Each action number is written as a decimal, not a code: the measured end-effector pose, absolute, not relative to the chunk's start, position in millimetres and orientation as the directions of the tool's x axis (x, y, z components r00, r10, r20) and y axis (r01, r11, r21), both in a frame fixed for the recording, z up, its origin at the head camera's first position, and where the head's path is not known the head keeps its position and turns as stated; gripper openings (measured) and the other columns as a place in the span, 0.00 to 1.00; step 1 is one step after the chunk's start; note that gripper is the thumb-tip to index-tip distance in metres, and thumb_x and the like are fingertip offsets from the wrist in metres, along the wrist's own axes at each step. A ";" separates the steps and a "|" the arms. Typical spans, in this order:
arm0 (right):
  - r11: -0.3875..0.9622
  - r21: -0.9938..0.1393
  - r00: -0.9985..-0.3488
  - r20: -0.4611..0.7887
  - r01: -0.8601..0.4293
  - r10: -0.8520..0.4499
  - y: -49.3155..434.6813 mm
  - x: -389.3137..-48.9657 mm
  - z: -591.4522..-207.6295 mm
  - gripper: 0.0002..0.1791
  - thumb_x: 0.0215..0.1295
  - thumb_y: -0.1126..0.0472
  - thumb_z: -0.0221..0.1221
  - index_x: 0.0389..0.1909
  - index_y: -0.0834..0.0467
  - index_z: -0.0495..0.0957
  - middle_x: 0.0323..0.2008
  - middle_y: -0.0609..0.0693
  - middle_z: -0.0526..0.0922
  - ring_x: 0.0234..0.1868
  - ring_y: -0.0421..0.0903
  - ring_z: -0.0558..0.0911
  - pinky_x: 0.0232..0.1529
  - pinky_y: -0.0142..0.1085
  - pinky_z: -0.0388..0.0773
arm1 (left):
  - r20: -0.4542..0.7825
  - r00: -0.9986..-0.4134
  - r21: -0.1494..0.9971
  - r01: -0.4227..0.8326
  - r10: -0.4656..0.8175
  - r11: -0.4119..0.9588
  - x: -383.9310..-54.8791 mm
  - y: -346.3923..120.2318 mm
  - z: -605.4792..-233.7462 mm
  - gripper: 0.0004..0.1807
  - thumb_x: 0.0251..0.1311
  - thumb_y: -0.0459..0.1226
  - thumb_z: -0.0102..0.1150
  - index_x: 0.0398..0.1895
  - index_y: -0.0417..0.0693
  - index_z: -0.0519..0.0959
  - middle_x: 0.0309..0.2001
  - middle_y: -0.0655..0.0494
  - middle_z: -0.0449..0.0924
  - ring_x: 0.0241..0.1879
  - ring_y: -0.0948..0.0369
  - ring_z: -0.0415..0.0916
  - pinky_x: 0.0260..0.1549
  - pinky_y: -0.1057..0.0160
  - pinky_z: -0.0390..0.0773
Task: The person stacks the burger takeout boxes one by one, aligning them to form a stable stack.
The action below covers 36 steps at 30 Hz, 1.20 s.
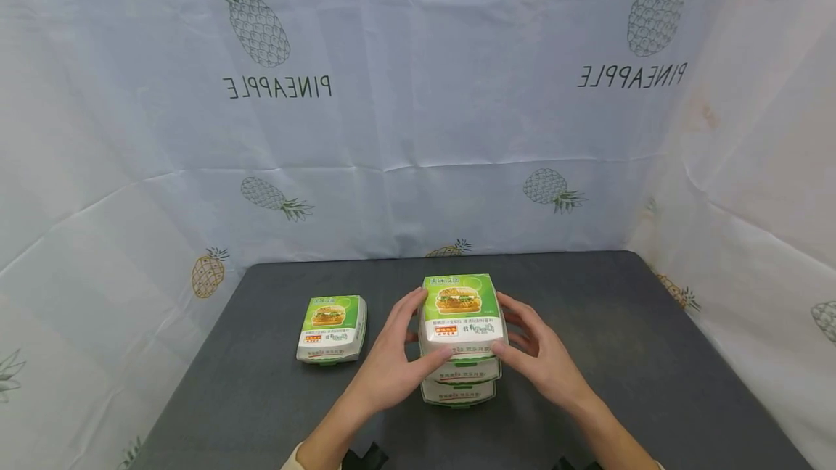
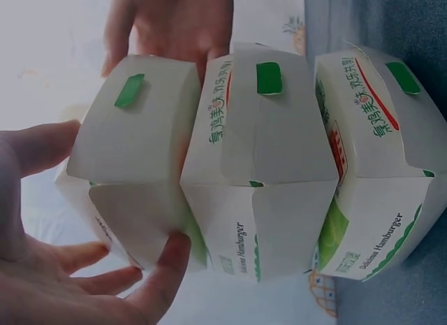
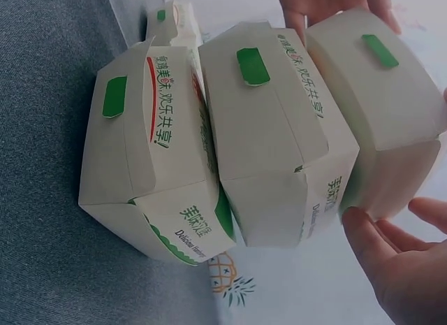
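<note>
Three white-and-green cardboard burger boxes are piled up in front of me. My left hand [image 1: 392, 361] and right hand [image 1: 548, 365] hold the top burger box [image 1: 460, 314] from both sides, thumbs at its near corners and fingers along its sides. Below it are the middle burger box [image 1: 469, 370] and the bottom burger box [image 1: 459, 394], which stands on the table. In the left wrist view, the top box [image 2: 140, 122] sits close against the middle one [image 2: 262, 147], slightly askew. From the right wrist, the right fingertips [image 3: 363, 230] show at the top box's lower edge.
A fourth burger box [image 1: 332, 328] lies on the dark table [image 1: 627, 354] to the left of the pile. White cloth [image 1: 444, 93] with printed pineapples hangs behind and at both sides of the table.
</note>
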State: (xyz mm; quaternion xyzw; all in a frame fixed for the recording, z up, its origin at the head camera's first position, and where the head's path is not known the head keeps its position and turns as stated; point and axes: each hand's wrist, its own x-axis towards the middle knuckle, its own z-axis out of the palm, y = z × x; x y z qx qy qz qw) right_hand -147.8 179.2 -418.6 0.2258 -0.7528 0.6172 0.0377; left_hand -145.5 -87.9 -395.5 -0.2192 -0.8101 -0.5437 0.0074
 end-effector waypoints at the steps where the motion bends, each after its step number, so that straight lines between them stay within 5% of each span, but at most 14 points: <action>1: 0.137 -0.912 -0.896 0.335 -0.386 -0.291 179.2 -147.8 -419.0 0.36 0.73 0.66 0.59 0.78 0.57 0.58 0.73 0.58 0.61 0.67 0.35 0.69 0.61 0.29 0.73 | 0.256 -0.901 0.878 0.368 0.350 0.305 -145.6 -88.2 -396.2 0.46 0.66 0.47 0.68 0.81 0.56 0.54 0.79 0.56 0.49 0.69 0.57 0.59 0.59 0.47 0.74; 23: 0.152 -0.900 -0.889 0.355 -0.409 -0.289 177.1 -145.2 -419.8 0.39 0.70 0.67 0.61 0.79 0.57 0.57 0.73 0.57 0.60 0.67 0.33 0.67 0.60 0.31 0.73 | 0.270 -0.908 0.858 0.378 0.321 0.348 -145.7 -119.3 -393.5 0.42 0.67 0.47 0.67 0.80 0.64 0.56 0.78 0.59 0.53 0.73 0.53 0.59 0.63 0.43 0.71; 30: 0.145 -0.902 -0.891 0.355 -0.406 -0.284 176.9 -145.4 -420.1 0.40 0.70 0.68 0.62 0.79 0.61 0.55 0.73 0.56 0.60 0.67 0.34 0.67 0.60 0.30 0.73 | 0.350 -0.917 0.780 0.400 0.193 0.481 -153.8 -146.4 -398.0 0.37 0.66 0.48 0.68 0.76 0.56 0.65 0.74 0.53 0.63 0.70 0.50 0.65 0.62 0.41 0.70; 36: 0.152 -0.904 -0.895 0.349 -0.400 -0.279 177.3 -145.4 -419.4 0.40 0.71 0.67 0.62 0.79 0.55 0.56 0.74 0.55 0.60 0.68 0.36 0.66 0.61 0.30 0.72 | 0.433 -0.890 0.678 0.426 0.144 0.599 -161.3 -164.9 -403.4 0.33 0.66 0.46 0.68 0.71 0.47 0.71 0.71 0.47 0.68 0.71 0.46 0.64 0.63 0.36 0.67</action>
